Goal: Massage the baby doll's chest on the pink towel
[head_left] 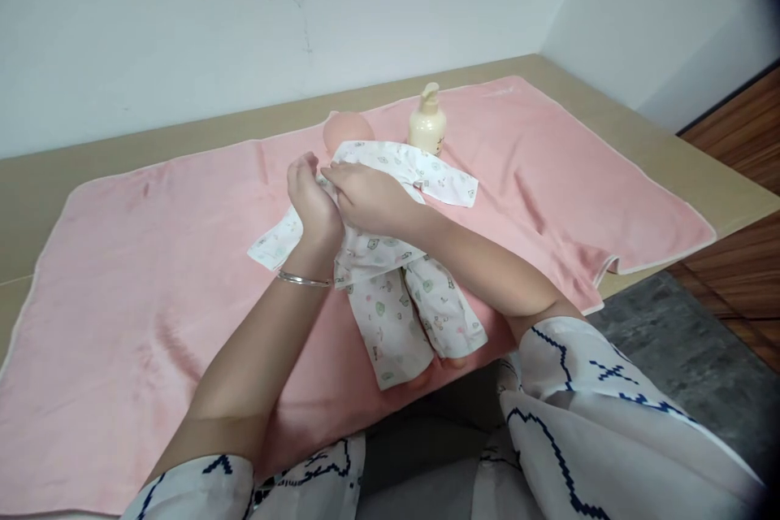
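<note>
A doll (348, 130) lies on its back in white pyjamas (390, 301) with a small green and pink print, its head away from me and its feet toward me. Above its chest my two hands meet, hiding part of the doll's upper body and face. My left hand (314, 197) is cupped, palm turned inward, fingers loosely bent upward. Against its palm side rest the outstretched fingers of my right hand (369, 197), whose back faces me. No object shows between the hands. The doll's sleeves spread out to either side.
Beyond the doll's shoulder stands a cream pump bottle (427, 123). A pink blanket (183, 276) with creases covers much of the tan table (487, 73). A white wall (183, 32) rises behind, and wood-grain panelling (743, 154) lies at right.
</note>
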Demonstrator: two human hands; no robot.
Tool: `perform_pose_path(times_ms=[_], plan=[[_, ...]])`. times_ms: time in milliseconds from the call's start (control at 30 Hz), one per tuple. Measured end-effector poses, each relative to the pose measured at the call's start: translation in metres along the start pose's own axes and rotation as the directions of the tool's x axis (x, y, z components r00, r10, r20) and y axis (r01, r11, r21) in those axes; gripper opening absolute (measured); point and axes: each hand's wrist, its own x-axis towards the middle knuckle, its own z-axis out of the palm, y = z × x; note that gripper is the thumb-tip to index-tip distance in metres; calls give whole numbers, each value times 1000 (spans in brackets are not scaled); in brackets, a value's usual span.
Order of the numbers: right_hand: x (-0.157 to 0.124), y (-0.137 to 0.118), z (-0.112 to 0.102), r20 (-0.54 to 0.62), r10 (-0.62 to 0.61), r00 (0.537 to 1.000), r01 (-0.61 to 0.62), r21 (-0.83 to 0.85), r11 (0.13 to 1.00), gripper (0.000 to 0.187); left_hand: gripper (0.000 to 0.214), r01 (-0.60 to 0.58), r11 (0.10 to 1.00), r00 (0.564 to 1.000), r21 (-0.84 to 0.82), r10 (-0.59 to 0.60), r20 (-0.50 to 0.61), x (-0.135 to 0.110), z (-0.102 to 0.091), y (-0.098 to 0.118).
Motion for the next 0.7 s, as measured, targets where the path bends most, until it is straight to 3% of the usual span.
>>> perform_pose_path(times_ms=[100, 200, 300, 400, 467, 533, 600, 667, 700], plan=[[12, 35, 15, 69, -161, 985, 167, -109, 980, 41, 33, 0, 1000, 990, -16, -2, -140, -14, 10, -11], [20, 58, 17, 85, -138, 987, 149, -152, 977, 41, 27, -91, 995, 988, 48, 97, -124, -26, 12, -12], [21, 67, 12, 21, 105, 994, -100, -186, 978, 53, 28, -98, 989, 985, 110, 112, -128, -29, 11, -11], [15, 53, 17, -91, 413, 906, -422, -234, 876, 73, 28, -102, 986, 985, 129, 118, -122, -27, 11, -11], [8, 35, 25, -144, 481, 865, -501, -305, 810, 73, 28, -101, 988, 986, 115, 115, -123, -25, 12, -13], [3, 20, 31, -100, 383, 918, -390, -395, 832, 59, 27, -92, 993, 987, 78, 101, -121, -23, 11, -16], [3, 19, 29, 19, 196, 980, -170, -427, 888, 51, 24, -92, 995, 989, 34, 95, -116, -21, 11, -19], [9, 32, 20, 109, 50, 993, -6, -370, 929, 47, 21, -97, 995, 989, 20, 99, -113, -20, 10, -20], [12, 42, 14, 117, 32, 993, 8, -326, 945, 45, 19, -96, 995, 988, 25, 98, -116, -20, 10, -19]])
